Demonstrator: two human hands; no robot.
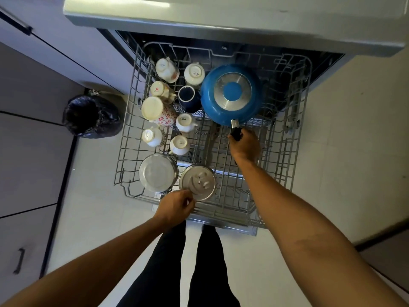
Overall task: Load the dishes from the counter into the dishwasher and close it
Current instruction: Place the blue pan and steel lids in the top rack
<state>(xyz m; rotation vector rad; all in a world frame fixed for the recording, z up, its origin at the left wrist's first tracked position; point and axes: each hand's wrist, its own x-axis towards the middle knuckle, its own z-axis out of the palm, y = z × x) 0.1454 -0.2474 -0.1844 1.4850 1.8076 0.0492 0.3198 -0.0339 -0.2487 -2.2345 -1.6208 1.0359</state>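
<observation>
Both forearms reach forward over a pair of legs in dark trousers (168, 262) standing on the pale floor. Just past them the left hand (174, 207) has its fingers curled, pinching the near rim of a round steel lid (197, 182) at the front edge of the pulled-out wire rack (285, 138). A steel bowl (157, 173) sits upside down just left of the lid, touching it or nearly so. Farther in, the right hand (244, 144) is wrapped round the black handle (235, 131) of a blue pan (231, 94), which lies bottom-up toward the back of the rack, handle pointing at the person. Along the rack's left side stand several upturned white cups (179, 144), a floral mug (158, 113) on its side and a navy mug (188, 97) just beside the pan. The open dishwasher door (221, 224) shows beneath the rack's front. A bin lined with a black bag (91, 115) stands on the floor to the left, apart from the rack. Beyond everything, the grey counter edge (199, 16) overhangs the machine.
</observation>
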